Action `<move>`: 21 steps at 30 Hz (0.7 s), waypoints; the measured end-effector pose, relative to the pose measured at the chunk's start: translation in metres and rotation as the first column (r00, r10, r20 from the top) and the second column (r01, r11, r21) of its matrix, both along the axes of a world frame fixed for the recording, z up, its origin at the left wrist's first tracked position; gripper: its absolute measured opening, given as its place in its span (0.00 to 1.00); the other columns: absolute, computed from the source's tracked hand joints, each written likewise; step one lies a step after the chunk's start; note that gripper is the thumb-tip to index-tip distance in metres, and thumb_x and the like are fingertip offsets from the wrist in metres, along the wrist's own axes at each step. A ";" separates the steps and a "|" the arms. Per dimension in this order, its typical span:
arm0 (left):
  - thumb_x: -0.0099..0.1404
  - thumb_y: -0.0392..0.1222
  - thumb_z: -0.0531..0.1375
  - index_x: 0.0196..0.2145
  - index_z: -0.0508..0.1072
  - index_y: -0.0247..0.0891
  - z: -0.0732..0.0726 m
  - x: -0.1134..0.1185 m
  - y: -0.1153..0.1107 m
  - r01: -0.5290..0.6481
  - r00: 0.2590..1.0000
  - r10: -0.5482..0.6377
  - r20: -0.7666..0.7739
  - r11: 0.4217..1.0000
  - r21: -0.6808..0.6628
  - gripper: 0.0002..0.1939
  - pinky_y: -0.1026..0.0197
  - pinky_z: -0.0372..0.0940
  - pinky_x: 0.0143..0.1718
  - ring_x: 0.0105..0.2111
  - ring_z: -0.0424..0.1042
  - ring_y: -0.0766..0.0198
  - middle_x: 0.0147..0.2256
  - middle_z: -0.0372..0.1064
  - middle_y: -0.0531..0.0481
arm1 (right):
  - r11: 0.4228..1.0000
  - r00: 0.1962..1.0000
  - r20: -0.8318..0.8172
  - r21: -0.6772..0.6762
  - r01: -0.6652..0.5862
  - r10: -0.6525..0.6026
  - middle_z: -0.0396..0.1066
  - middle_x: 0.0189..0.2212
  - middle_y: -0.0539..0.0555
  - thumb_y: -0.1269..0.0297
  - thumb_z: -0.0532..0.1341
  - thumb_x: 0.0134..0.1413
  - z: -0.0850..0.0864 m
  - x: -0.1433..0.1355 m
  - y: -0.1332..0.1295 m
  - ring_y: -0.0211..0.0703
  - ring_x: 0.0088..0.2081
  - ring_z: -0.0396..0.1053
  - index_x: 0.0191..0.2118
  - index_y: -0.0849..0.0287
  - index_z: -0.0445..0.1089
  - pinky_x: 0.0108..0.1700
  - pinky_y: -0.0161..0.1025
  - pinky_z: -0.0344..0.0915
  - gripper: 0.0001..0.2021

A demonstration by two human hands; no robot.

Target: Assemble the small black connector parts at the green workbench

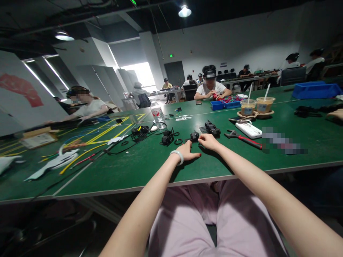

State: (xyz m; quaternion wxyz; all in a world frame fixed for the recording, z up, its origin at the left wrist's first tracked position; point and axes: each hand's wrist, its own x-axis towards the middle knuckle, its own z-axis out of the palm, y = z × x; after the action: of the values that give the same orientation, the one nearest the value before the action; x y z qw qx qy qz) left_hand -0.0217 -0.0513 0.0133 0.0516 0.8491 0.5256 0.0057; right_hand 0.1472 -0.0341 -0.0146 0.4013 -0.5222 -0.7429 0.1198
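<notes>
My left hand (187, 151), with a pale bangle at the wrist, lies low over the green table (150, 167). Its thumb is stretched out to the right, and its fingertips reach the near side of a small black device (194, 135). At that device's right side is my right hand (209, 142), its fingers curled and pressed together; what is between them is hidden. A larger black device (210, 129) stands just beyond the right hand. Left of my hands lie another black device (167, 137) and a black ring (178, 141).
Red-handled pliers (248, 140), a white power bank (249, 130) and two drink cups (264, 104) in a carrier are to the right. A water bottle (158, 116), cables and gloves (57, 163) lie leftward. A person (213, 87) sits across the table behind blue trays (232, 104).
</notes>
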 end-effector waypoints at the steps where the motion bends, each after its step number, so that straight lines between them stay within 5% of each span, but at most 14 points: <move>1: 0.40 0.70 0.49 0.47 0.51 0.36 -0.001 0.002 0.004 -0.006 1.000 0.006 -0.002 1.000 -0.002 0.43 0.58 0.58 0.41 0.43 0.64 0.53 0.44 0.61 0.41 | 1.000 1.000 0.006 -0.004 -0.022 0.022 0.68 0.24 0.51 0.66 0.53 0.44 0.000 -0.001 -0.001 0.34 0.27 0.62 0.26 0.63 0.68 0.30 0.30 0.55 0.09; 9: 0.47 0.62 0.48 0.44 0.54 0.33 -0.012 0.015 0.030 -0.008 1.000 0.006 0.029 0.997 0.082 0.34 0.53 0.47 0.51 0.48 0.58 0.53 0.47 0.57 0.38 | 0.997 0.998 0.047 -0.053 -0.047 0.049 0.69 0.24 0.51 0.66 0.53 0.45 0.001 -0.004 -0.003 0.34 0.27 0.63 0.26 0.62 0.69 0.31 0.30 0.56 0.09; 16: 0.56 0.51 0.42 0.42 0.55 0.35 -0.011 0.029 0.065 -0.058 0.998 0.057 0.010 0.998 0.023 0.21 0.52 0.44 0.52 0.48 0.58 0.55 0.46 0.59 0.40 | 0.998 0.997 0.043 -0.033 -0.058 0.059 0.70 0.28 0.53 0.69 0.51 0.47 -0.005 -0.007 0.005 0.36 0.31 0.64 0.29 0.61 0.68 0.34 0.31 0.57 0.09; 21: 0.57 0.50 0.40 0.44 0.54 0.33 -0.014 0.041 0.081 -0.068 0.998 0.067 0.009 0.997 0.036 0.22 0.51 0.42 0.53 0.52 0.54 0.54 0.50 0.55 0.37 | 0.999 0.999 0.042 -0.033 -0.014 0.015 0.69 0.29 0.54 0.69 0.52 0.46 -0.007 -0.008 0.008 0.36 0.29 0.64 0.31 0.63 0.66 0.32 0.31 0.56 0.08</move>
State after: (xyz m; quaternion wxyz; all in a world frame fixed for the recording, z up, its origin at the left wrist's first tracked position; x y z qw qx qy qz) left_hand 0.0190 0.0299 -0.0011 0.0378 0.8317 0.5536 0.0201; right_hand 0.1396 -0.0261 -0.0220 0.3761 -0.5257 -0.7529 0.1236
